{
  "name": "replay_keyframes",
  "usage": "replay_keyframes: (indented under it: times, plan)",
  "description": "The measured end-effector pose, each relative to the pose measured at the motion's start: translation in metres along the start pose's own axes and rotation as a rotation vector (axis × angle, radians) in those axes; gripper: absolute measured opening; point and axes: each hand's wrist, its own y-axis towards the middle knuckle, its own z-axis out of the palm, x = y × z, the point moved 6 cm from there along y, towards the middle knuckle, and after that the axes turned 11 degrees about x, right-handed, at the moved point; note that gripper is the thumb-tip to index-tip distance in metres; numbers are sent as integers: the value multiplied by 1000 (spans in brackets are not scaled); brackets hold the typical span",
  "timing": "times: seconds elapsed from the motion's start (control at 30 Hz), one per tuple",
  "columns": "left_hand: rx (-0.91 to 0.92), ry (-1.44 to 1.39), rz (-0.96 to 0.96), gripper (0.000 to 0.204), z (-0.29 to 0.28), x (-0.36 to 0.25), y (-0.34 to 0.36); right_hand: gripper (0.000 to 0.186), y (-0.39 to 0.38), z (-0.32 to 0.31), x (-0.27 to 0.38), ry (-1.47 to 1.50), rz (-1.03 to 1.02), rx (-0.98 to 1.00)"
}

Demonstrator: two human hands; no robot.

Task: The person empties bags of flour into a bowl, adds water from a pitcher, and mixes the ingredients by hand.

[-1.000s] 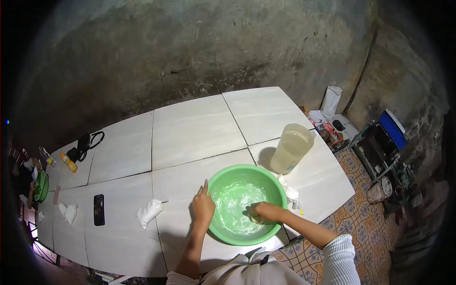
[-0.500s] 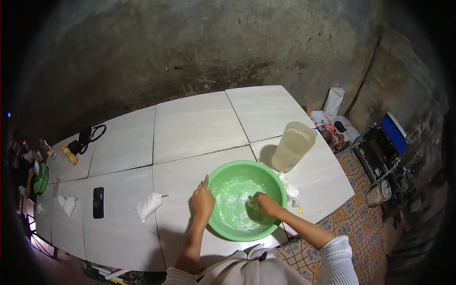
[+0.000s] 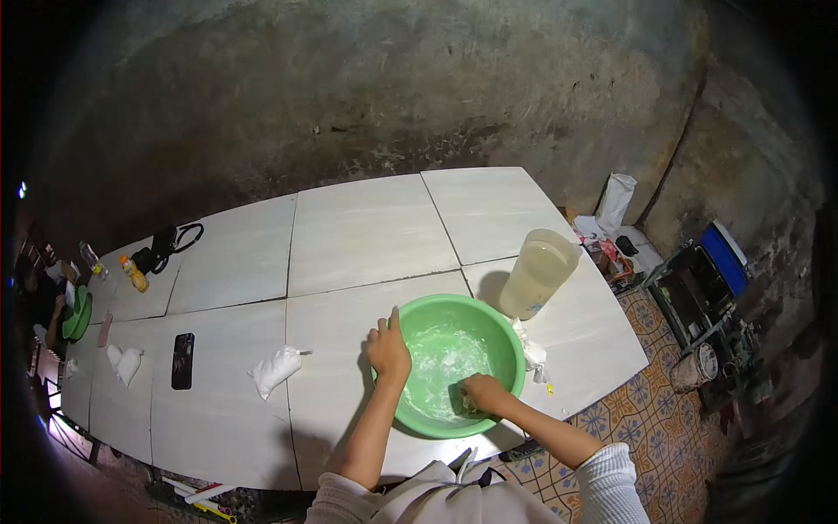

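A round green plastic basin (image 3: 511, 327) stands on the tiled table in front of me, its inside smeared with white, floury residue. My left hand (image 3: 388, 354) grips the basin's left rim, thumb side up. Down inside the basin, near its front right wall, my right hand (image 3: 483, 395) is closed and pressed low. A small pale lump of dough (image 3: 470, 404) shows under its fingers, mostly hidden by the hand. Behind the basin to the right stands a tall translucent pitcher (image 3: 539, 275) holding cloudy liquid. A crumpled white plastic bag (image 3: 532, 354) lies against the basin's right side.
Left of the basin lie a tied bag of white powder (image 3: 277, 371), a black phone (image 3: 182, 361) and another white bag (image 3: 126, 364). Farther left are an orange-yellow bottle (image 3: 134, 274), a black strapped bag (image 3: 166, 244) and another person by a green basin (image 3: 78, 313).
My right hand has moved slightly down and toward me inside the basin. My left hand has shifted up and right along the rim. The view has tilted a little.
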Motion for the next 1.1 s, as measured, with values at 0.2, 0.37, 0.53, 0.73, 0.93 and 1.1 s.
replay_keyframes:
  times: [0.2, 0.37, 0.53, 0.73, 0.93, 1.1]
  plan:
    - [-94, 85, -9, 61, -3, 2, -3, 25, 4, 4, 13, 48, -80, -165]
    - [-72, -56, 36, 75, -6, 7, -2, 18, 13, -14, 0, 18, 17, -112]
    - [-101, -66, 53, 72, -4, 2, -3, 14, 21, -34, -29, 88, -77, -418]
    - [-49, -39, 6, 76, -5, 9, -3, 17, -17, -58, -3, 137, -105, -229]
    - [-6, -103, 15, 66, -11, 1, -2, 8, 8, -53, -22, -188, -99, -173]
    - [-65, -118, 39, 65, -10, 5, -3, 10, 30, -51, -21, -132, -182, -226]
